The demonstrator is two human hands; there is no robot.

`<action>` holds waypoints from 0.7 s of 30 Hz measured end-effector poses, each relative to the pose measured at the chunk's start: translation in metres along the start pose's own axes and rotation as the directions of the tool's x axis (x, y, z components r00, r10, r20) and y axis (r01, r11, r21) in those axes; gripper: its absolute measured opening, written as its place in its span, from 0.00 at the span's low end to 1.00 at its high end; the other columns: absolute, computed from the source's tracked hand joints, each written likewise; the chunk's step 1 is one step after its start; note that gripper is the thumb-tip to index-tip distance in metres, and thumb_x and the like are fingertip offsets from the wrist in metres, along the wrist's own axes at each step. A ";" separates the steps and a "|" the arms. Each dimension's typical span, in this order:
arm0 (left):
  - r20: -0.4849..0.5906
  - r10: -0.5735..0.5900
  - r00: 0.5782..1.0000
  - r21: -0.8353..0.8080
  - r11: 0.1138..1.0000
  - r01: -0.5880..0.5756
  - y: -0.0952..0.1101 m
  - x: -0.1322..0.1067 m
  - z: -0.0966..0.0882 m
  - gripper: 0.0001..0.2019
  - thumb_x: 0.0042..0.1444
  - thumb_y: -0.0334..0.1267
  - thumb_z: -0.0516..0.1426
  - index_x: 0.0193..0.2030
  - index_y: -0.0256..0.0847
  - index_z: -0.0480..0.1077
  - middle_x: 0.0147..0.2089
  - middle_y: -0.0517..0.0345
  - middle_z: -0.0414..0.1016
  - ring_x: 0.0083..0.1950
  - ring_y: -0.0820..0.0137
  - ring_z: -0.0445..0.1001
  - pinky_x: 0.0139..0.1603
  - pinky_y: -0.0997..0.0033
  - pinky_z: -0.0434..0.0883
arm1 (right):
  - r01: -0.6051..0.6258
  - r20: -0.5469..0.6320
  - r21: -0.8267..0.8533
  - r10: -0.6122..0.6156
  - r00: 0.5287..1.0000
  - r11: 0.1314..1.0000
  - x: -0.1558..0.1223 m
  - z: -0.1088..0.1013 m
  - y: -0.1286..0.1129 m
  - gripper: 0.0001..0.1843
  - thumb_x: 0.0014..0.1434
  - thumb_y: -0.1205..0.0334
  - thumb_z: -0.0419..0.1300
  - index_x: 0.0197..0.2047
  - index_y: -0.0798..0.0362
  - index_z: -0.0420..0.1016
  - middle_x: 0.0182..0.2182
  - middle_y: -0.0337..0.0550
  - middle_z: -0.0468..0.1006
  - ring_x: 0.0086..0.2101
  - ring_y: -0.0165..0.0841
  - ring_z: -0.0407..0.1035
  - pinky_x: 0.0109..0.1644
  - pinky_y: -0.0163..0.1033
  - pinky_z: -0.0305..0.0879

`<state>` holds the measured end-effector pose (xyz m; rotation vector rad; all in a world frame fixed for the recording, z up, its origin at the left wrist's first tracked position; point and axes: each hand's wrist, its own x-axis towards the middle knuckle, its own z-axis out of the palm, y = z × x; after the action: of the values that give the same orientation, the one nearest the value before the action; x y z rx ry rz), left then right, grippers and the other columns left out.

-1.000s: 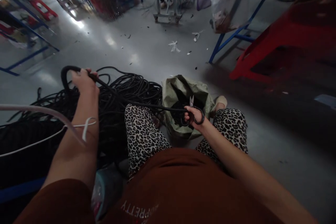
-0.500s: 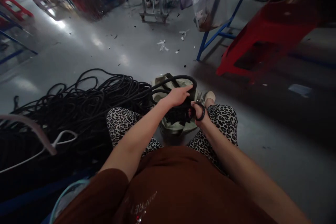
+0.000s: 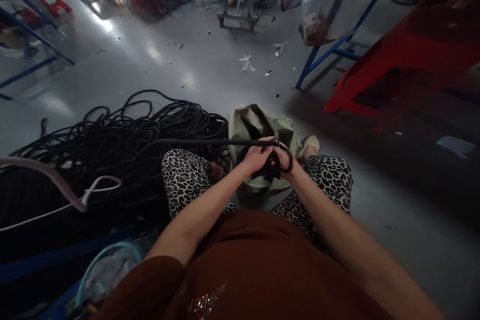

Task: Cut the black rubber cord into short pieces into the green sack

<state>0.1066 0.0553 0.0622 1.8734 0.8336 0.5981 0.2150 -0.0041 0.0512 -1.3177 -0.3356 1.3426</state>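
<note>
My left hand [image 3: 258,156] is closed on a length of black cable [image 3: 202,142], which stretches nearly straight from a tangled pile to my hands. Close against it, my right hand [image 3: 284,156] grips scissors [image 3: 288,161] with a large black handle loop; their short metal blades stand upright at the cable. Below both hands, an opened pale green woven sack [image 3: 244,116] sits between my knees, with dark pieces inside that are partly hidden by my fingers.
A large black cable pile [image 3: 123,135] covers the floor at left. In front of it hang a pinkish tube [image 3: 56,180] and a white cord [image 3: 98,183]. A light-blue-rimmed basket [image 3: 85,272] is at lower left. A red stool [image 3: 390,65] and blue frame [image 3: 309,65] stand right.
The cable loop over the sack has been drawn out into a straight run. My left hand has come down and right, against my right hand. The whole view has shifted slightly.
</note>
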 end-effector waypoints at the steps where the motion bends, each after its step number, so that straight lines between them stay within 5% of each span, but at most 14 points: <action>1: 0.007 -0.005 1.000 -0.012 1.000 0.005 -0.001 -0.003 -0.001 0.19 0.62 0.38 0.50 0.58 0.46 0.67 0.58 0.56 0.71 0.60 0.65 0.68 0.63 0.60 0.64 | 0.050 0.002 -0.047 -0.050 0.999 0.998 0.001 -0.001 0.000 0.21 0.49 0.59 0.64 0.47 0.52 0.71 0.19 0.31 0.69 0.15 0.24 0.60 0.13 0.27 0.57; 4: -0.002 -0.071 0.997 -0.048 0.996 0.071 -0.004 -0.009 -0.003 0.18 0.62 0.38 0.50 0.57 0.47 0.69 0.56 0.57 0.73 0.58 0.65 0.69 0.62 0.61 0.65 | 0.148 0.038 -0.190 -0.143 0.989 0.971 0.001 -0.004 0.003 0.24 0.48 0.60 0.64 0.50 0.51 0.72 0.20 0.32 0.71 0.16 0.26 0.62 0.13 0.28 0.59; 12: -0.158 -0.188 0.969 -0.290 0.947 0.137 -0.019 -0.012 -0.010 0.13 0.59 0.38 0.54 0.46 0.38 0.76 0.53 0.48 0.75 0.56 0.62 0.70 0.61 0.60 0.64 | 0.027 0.063 -0.317 -0.007 0.998 0.948 0.001 0.012 0.001 0.23 0.48 0.57 0.64 0.48 0.54 0.72 0.18 0.32 0.69 0.15 0.26 0.62 0.13 0.28 0.58; 21: -0.199 -0.299 0.933 -0.456 0.871 0.182 -0.020 -0.020 -0.040 0.12 0.56 0.38 0.56 0.45 0.37 0.73 0.45 0.50 0.78 0.47 0.64 0.73 0.54 0.62 0.68 | 0.055 0.131 -0.477 0.009 0.991 0.877 0.001 0.043 -0.013 0.11 0.48 0.58 0.62 0.34 0.54 0.71 0.16 0.32 0.67 0.14 0.25 0.60 0.13 0.28 0.55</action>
<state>0.0598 0.0684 0.0596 1.2766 0.9991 0.8101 0.1865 0.0215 0.0752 -1.6282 -0.8151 1.3776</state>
